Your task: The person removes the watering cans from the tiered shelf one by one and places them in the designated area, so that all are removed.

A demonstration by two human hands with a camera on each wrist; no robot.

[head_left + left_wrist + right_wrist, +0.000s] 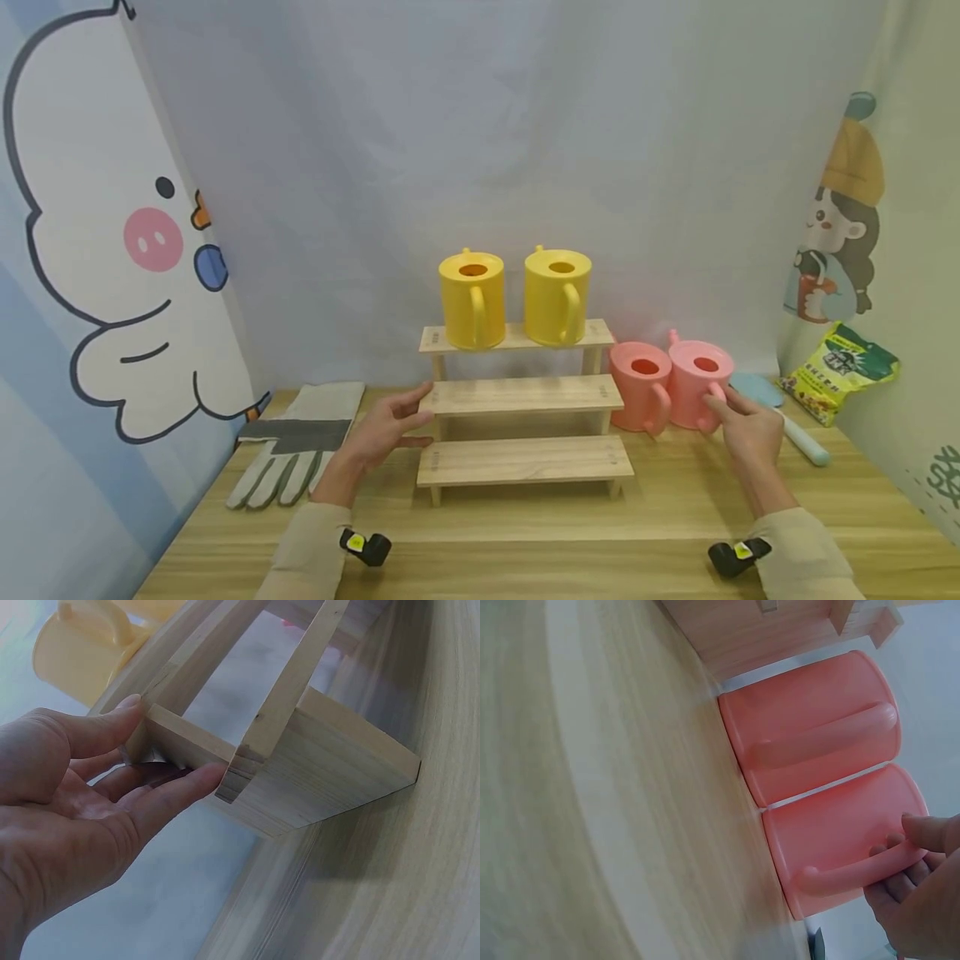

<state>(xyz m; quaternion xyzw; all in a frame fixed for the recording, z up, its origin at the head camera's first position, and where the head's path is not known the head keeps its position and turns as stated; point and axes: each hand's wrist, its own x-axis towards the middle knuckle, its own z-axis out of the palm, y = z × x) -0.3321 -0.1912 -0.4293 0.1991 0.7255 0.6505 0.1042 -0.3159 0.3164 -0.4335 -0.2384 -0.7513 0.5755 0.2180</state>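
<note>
My right hand (753, 429) grips the handle of the right-hand pink watering can (693, 400), fingers curled round the upper handle (855, 874). That can stands upright on the table beside another pink watering can (637, 392). At the left side of a three-step wooden stand (521, 393), my left hand (386, 429) touches the end of the frame. In the left wrist view, its thumb and a long finger lie at either end of a side strut (187, 735); the other fingertips are partly hidden. Two yellow watering cans (472, 308) (557, 304) stand on the top step.
A pair of grey-white work gloves (300, 437) lies left of the stand. A small shovel with a pale handle (806, 439) and a green-yellow packet (836, 375) lie at the right. A grey curtain (480, 150) hangs behind the wooden table (540, 550).
</note>
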